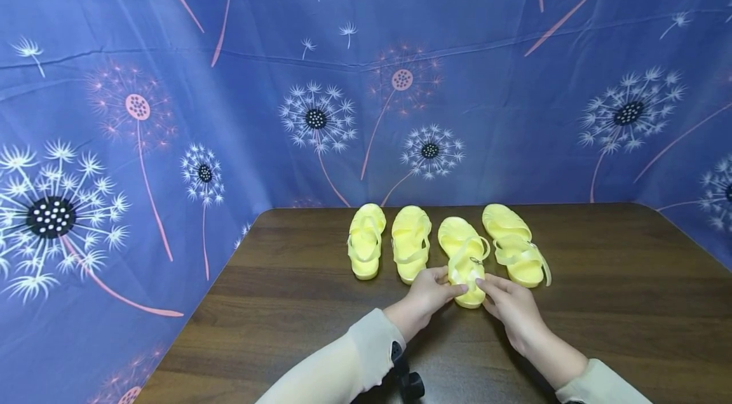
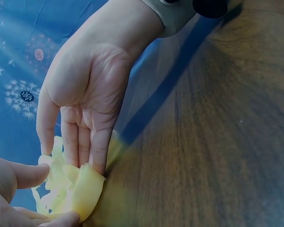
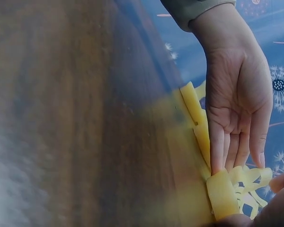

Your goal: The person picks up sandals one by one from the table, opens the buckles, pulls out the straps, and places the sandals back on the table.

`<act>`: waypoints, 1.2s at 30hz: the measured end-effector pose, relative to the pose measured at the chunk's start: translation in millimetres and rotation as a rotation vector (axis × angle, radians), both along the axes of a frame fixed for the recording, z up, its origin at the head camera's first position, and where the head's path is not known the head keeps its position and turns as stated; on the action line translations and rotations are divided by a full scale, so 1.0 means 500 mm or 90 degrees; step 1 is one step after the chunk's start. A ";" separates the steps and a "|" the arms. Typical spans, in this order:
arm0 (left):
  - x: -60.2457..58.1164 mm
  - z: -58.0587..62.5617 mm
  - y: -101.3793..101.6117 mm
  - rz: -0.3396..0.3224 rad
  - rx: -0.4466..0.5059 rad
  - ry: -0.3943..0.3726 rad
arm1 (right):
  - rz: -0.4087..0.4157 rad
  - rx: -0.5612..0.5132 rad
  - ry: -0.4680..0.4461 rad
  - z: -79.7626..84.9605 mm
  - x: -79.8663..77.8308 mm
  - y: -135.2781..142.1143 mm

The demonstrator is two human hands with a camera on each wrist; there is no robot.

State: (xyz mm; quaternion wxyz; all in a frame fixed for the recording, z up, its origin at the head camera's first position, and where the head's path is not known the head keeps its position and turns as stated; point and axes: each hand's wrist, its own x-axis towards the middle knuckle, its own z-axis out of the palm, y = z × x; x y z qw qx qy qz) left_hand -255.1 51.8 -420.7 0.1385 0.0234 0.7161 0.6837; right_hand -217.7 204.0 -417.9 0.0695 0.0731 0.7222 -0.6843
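Observation:
A yellow sandal (image 1: 455, 230) lies on the table between both hands, a small metal buckle showing on its strap. My left hand (image 1: 426, 299) pinches its near end from the left, thumb on top and fingers along the side. On the opposite side, my right hand (image 1: 515, 312) grips the same end with thumb and fingers. The left wrist view shows the sandal's rounded end (image 2: 87, 191) against the left fingertips. In the right wrist view the right fingers reach down to the sandal (image 3: 222, 194). The sole's underside is hidden.
Two yellow sandals, one at far left (image 1: 366, 242) and another beside it (image 1: 410, 242), lie left of the held one. To its right is another sandal (image 1: 506, 223) with a loose strap. A blue dandelion-print cloth (image 1: 486, 105) hangs behind the brown wooden table (image 1: 257, 328).

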 end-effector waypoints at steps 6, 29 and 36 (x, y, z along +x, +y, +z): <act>-0.014 -0.005 0.006 0.010 -0.021 0.016 | 0.022 0.010 -0.001 0.004 -0.012 0.002; -0.045 -0.007 0.024 0.053 -0.030 0.031 | -0.002 -0.053 0.000 0.013 -0.059 -0.013; -0.047 -0.008 0.030 0.065 -0.054 0.044 | -0.002 -0.049 -0.002 0.013 -0.066 -0.012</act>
